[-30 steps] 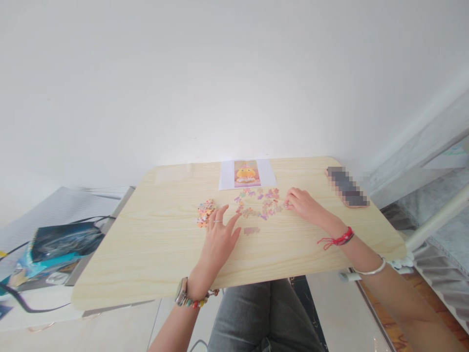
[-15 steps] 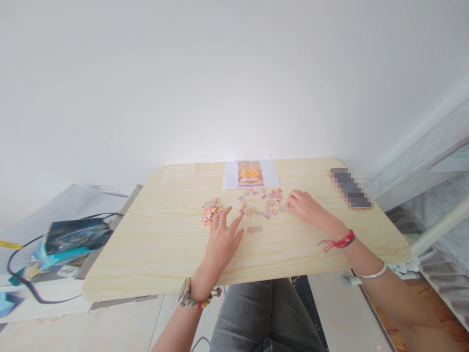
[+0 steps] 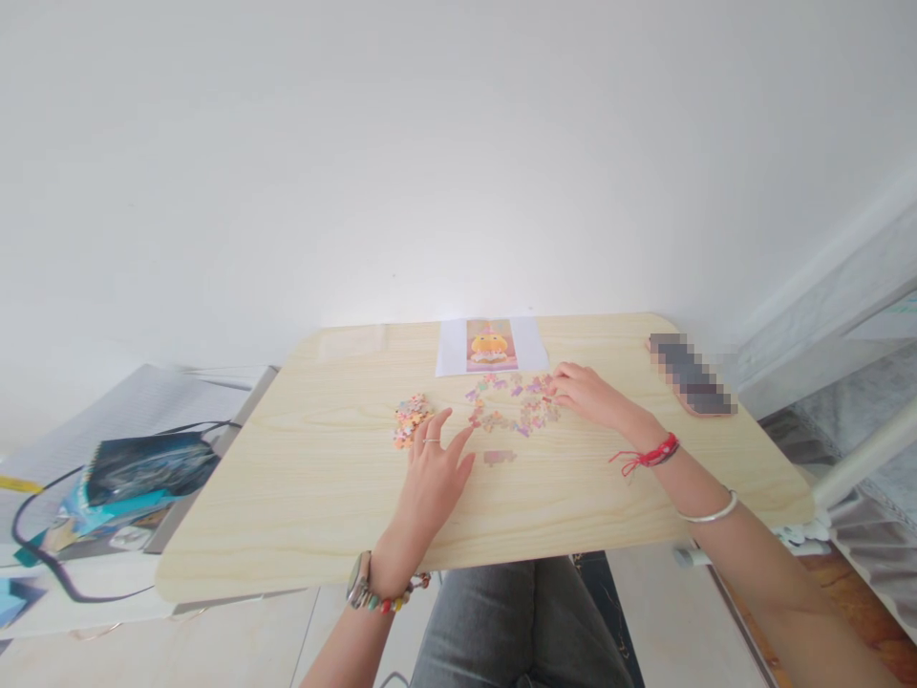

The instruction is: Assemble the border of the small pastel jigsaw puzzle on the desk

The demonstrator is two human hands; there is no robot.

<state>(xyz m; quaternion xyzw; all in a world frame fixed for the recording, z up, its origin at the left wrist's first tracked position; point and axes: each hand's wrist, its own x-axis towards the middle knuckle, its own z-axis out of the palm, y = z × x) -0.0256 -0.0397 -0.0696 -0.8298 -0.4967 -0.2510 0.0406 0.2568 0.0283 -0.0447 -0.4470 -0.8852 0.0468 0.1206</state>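
Note:
My left hand (image 3: pixel 436 475) rests over the wooden table with its fingers spread, its fingertips beside a heap of jigsaw puzzle pieces (image 3: pixel 411 417). More loose puzzle pieces (image 3: pixel 494 420) lie scattered in the middle. At the right side of these, my right hand (image 3: pixel 579 390) has its fingertips pinched together; whatever is between them is too small to make out. A short joined strip of puzzle pieces (image 3: pixel 499 457) lies just right of my left hand, nearer to me. Behind the pieces lies a white sheet with a printed picture (image 3: pixel 491 346) of a yellow figure.
A phone (image 3: pixel 692 377), blurred out, lies at the right of the table (image 3: pixel 301 497). A clear flat sheet (image 3: pixel 351 341) is at the back left. Left of the table, a dark bag (image 3: pixel 150 466) and other items sit on a lower surface. A white wall stands behind.
My right hand has shifted left and slightly up, to the right edge of the scattered pieces. My left hand stays nearly in place. The whole view has tilted slightly.

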